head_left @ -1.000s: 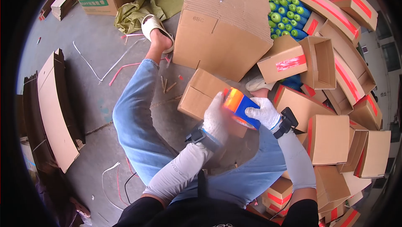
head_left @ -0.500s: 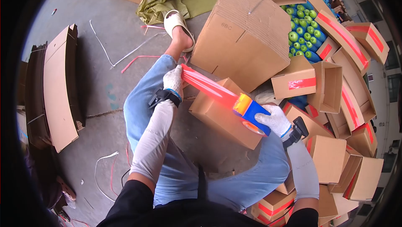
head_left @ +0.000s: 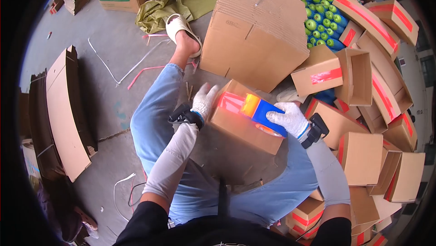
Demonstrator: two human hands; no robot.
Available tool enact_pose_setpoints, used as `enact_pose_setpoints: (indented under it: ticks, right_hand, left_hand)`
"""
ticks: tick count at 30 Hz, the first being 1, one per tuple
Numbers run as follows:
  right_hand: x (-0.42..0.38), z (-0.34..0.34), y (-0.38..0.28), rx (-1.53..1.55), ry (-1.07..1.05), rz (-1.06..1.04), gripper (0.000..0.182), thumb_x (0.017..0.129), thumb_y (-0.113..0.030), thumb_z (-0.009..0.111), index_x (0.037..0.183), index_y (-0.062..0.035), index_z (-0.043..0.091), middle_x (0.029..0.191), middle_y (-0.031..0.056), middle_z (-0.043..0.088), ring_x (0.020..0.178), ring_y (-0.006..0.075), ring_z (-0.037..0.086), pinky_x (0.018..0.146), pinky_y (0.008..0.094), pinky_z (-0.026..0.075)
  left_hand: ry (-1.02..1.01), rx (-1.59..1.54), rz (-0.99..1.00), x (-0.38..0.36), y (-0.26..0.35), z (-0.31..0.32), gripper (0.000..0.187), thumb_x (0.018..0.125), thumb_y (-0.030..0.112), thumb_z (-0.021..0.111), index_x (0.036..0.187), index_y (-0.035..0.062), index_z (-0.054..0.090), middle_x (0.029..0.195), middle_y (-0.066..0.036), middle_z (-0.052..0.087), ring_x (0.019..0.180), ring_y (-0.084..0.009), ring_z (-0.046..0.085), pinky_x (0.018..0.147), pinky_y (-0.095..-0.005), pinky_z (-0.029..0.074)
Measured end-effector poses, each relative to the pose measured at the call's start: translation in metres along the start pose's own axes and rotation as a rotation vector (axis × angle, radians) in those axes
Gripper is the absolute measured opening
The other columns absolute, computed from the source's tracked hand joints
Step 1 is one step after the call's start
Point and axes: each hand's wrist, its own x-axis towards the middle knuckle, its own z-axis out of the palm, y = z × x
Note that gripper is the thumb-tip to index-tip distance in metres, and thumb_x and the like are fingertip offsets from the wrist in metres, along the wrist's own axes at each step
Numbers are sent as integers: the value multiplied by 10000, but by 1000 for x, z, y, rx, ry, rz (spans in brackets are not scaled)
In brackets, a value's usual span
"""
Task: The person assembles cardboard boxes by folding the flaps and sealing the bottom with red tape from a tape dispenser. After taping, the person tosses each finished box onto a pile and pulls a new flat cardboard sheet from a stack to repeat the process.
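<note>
A cardboard box (head_left: 240,130) lies between my knees, with a strip of red tape (head_left: 230,102) on its upper face. My right hand (head_left: 290,119), in a white glove, is wrapped round a blue and orange tape dispenser (head_left: 268,114), which rests over the box. At the box's left end is my left hand (head_left: 205,100), also gloved, its fingers apart and slightly blurred, with nothing held in them.
A large stack of flattened cartons (head_left: 254,32) stands ahead. Taped boxes (head_left: 361,159) pile up on the right, beside green fruit (head_left: 320,19) on blue netting. More flat cardboard (head_left: 68,114) stands at left; loose straps (head_left: 119,81) lie on the floor.
My left hand has let go of the red tape's end. The tape, stretched above the box before, now lies on it. The dispenser has moved slightly left and up with my right hand.
</note>
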Motion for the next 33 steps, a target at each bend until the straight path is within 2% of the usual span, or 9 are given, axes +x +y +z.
enact_pose_setpoints:
  ticks: [1,2,3,7,8,17,23,28,33]
  right_hand:
    - [3,-1,7,-84,31,-140,274,868,-236,747,981,11,710,834,64,720,686,81,633,603,255,512]
    - [5,-1,7,-73,7,-126,276,874,-241,739,984,11,714,831,66,723,675,89,637,600,260,515]
    - [7,-2,4,-61,-15,-110,278,880,-245,731,987,10,718,828,68,725,664,98,640,597,264,518]
    - [5,3,-42,-592,-93,56,615,799,-594,694,873,15,736,766,145,706,661,195,672,633,325,518]
    - [20,-5,-6,-862,31,-119,697,758,-683,664,829,5,744,738,171,690,673,225,672,649,357,512]
    - [-111,-95,139,-571,72,458,566,758,-616,692,902,-73,769,816,151,722,795,223,700,734,345,514]
    - [-52,-51,226,-283,14,338,566,827,-620,598,893,-76,741,756,131,715,705,239,708,621,357,534]
    - [-6,-27,272,-533,91,184,635,840,-662,547,921,-62,738,760,158,708,750,282,711,674,424,540]
    - [4,-51,211,-671,-88,294,665,834,-645,571,971,-15,734,857,197,712,824,335,704,749,462,527]
  left_hand:
    - [-177,11,-95,-39,73,16,709,947,333,633,1441,-91,352,1396,-182,516,1304,-245,472,1075,-322,369]
    - [-363,261,168,-46,84,27,765,917,406,631,1441,-80,357,1419,-282,479,1355,-306,453,1108,-329,338]
    - [-174,709,248,-56,88,39,758,907,395,651,1455,-38,355,1350,-301,531,1276,-358,526,1051,-350,405]
    - [-33,918,127,-54,84,56,727,888,418,678,1442,37,402,1123,-275,662,1019,-423,656,890,-442,499]
    - [-19,859,302,-52,73,50,704,895,436,664,1432,52,419,1082,-263,678,997,-422,667,877,-448,507]
    - [-127,867,318,-49,73,40,549,1006,414,480,1408,41,443,1243,-249,620,1180,-391,583,991,-409,447]
    - [-132,825,297,-45,69,35,502,1028,387,445,1347,6,513,1239,-227,627,1172,-343,587,1011,-386,426]
    - [-135,766,232,-40,67,28,517,1038,370,448,1297,-70,530,1159,-182,658,1068,-238,606,956,-334,450]
    - [-181,606,222,-37,59,28,496,1055,387,409,1210,-53,578,1048,-100,664,943,-147,591,864,-310,486]
